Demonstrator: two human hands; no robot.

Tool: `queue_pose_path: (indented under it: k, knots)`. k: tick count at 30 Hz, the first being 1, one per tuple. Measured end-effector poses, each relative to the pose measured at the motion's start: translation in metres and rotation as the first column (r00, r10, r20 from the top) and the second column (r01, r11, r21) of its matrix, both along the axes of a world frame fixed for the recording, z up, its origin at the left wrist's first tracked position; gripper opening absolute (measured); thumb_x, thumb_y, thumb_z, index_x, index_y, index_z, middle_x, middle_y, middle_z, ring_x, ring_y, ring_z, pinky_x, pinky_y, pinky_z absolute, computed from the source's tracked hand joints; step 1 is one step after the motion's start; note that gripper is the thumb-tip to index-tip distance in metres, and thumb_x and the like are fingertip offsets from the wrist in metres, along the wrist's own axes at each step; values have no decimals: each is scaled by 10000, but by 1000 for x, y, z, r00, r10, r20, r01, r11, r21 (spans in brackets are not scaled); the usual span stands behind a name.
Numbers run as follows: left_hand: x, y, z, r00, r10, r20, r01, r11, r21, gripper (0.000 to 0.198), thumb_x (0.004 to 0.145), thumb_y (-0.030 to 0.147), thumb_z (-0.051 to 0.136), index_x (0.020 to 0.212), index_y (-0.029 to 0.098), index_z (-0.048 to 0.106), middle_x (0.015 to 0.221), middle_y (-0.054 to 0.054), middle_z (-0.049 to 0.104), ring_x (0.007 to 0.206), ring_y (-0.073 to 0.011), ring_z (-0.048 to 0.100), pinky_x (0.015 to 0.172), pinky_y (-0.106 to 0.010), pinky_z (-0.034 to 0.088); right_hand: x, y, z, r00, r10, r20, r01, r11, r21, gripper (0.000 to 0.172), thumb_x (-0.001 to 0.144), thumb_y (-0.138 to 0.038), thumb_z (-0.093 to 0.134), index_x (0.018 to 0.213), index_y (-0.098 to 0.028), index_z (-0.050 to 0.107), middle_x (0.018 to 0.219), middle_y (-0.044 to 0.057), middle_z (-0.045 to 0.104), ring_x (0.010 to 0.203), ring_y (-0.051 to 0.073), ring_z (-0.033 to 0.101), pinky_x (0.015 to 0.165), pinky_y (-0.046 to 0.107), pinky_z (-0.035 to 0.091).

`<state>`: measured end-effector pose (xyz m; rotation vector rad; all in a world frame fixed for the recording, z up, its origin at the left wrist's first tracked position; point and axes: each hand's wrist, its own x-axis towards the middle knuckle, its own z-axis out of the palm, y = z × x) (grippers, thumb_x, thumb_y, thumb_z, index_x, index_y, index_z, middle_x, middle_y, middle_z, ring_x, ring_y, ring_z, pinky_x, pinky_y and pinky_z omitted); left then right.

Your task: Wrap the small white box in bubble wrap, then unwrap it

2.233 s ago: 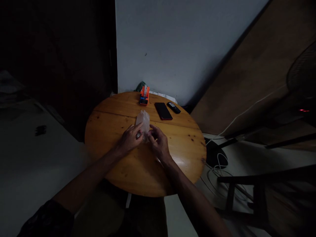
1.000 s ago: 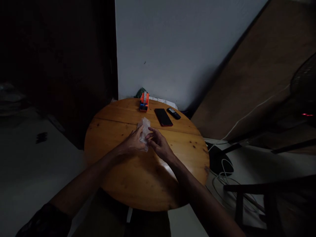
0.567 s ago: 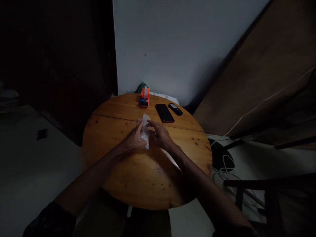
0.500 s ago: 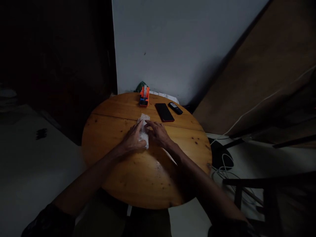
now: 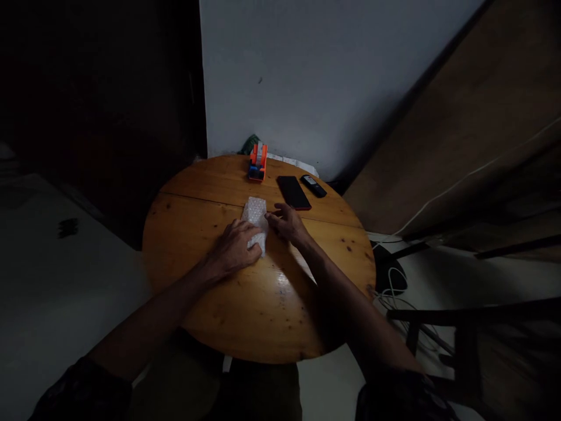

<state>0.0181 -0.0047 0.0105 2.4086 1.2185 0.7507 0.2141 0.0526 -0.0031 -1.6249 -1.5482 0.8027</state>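
Bundle (image 5: 255,214): small, pale, oblong bubble wrap, lying flat at mid-table. Your left hand (image 5: 234,250) covers its near end (pressing or gripping, it cannot be told). Your right hand (image 5: 287,223), fingers loose and unclenched, touches its right edge. Round, glossy wooden table (image 5: 263,310) stands against a grey wall (image 5: 315,76). Dispenser (image 5: 257,164), phone (image 5: 293,192) and remote (image 5: 312,185) lie near the far rim. The room is dim.

The near side of the round wooden table (image 5: 254,316) is bare wood. Past the bubble-wrap packet (image 5: 255,211), an orange tape dispenser (image 5: 257,164), black phone (image 5: 293,192) and small remote (image 5: 312,186) (close together) crowd the far edge.
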Motion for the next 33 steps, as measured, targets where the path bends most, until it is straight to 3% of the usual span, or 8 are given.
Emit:
queue_pose_path:
  k: [4, 10, 12, 16, 21, 27, 33]
  knots:
    - [0, -1, -2, 1000, 11, 3, -11, 1000, 21, 419, 792, 176, 543, 1176, 158, 708, 1166, -100, 679, 1115, -279, 562, 1019, -411, 473, -14, 9, 3, 978, -47, -204, 12, 986, -168, 673, 714, -372, 810, 1267, -114, 527, 691, -8, 635, 441, 89, 474, 375, 201, 357]
    - [-1, -11, 8, 994, 45, -102, -26, 984, 175, 319, 822, 197, 553, 1090, 165, 722, 1357, -118, 587, 1156, -307, 535, 992, -462, 471, -29, 19, -7, 939, 38, -341, -81, 990, -112, 221, 655, -277, 732, 798, -136, 640, 590, -33, 570, 452, 79, 430, 440, 215, 334]
    - [-1, -14, 13, 985, 48, -167, -12, 978, 208, 288, 839, 207, 547, 1067, 157, 718, 1289, -128, 625, 1124, -318, 539, 952, -478, 474, -30, 20, -10, 924, 38, -380, -76, 993, -87, 167, 631, -268, 703, 709, -151, 613, 557, -46, 535, 469, 81, 418, 462, 217, 332]
    - [-1, -14, 15, 983, 8, -185, 20, 988, 150, 256, 858, 194, 525, 1024, 153, 716, 1071, -119, 691, 1053, -301, 556, 928, -452, 482, -34, 15, -12, 883, 68, -464, -63, 998, 26, 194, 591, -299, 702, 674, -169, 584, 599, -51, 542, 542, 83, 436, 517, 210, 353]
    - [-2, -5, 9, 996, 54, -71, -52, 998, 21, 333, 814, 203, 569, 1126, 161, 674, 1080, -97, 693, 1050, -279, 572, 935, -413, 503, -38, 8, -1, 811, 151, -565, -131, 988, 76, 232, 580, -310, 698, 744, -177, 602, 685, -43, 605, 611, 104, 495, 592, 234, 408]
    - [-5, -3, 6, 994, 112, 12, -112, 994, 0, 266, 764, 242, 626, 1020, 179, 661, 1099, -89, 626, 1082, -266, 589, 986, -401, 495, -36, 0, 22, 840, 231, -491, -211, 973, 98, 208, 595, -307, 684, 727, -190, 574, 665, -47, 583, 630, 112, 493, 613, 240, 413]
    - [-5, -7, 16, 925, 377, -43, -379, 918, -114, 532, 700, 352, 737, 1159, 174, 537, 1193, -115, 571, 1163, -307, 574, 990, -441, 493, -32, -21, 29, 897, 290, -334, -264, 957, 121, 145, 643, -260, 630, 725, -200, 527, 631, -58, 509, 602, 110, 462, 585, 238, 382]
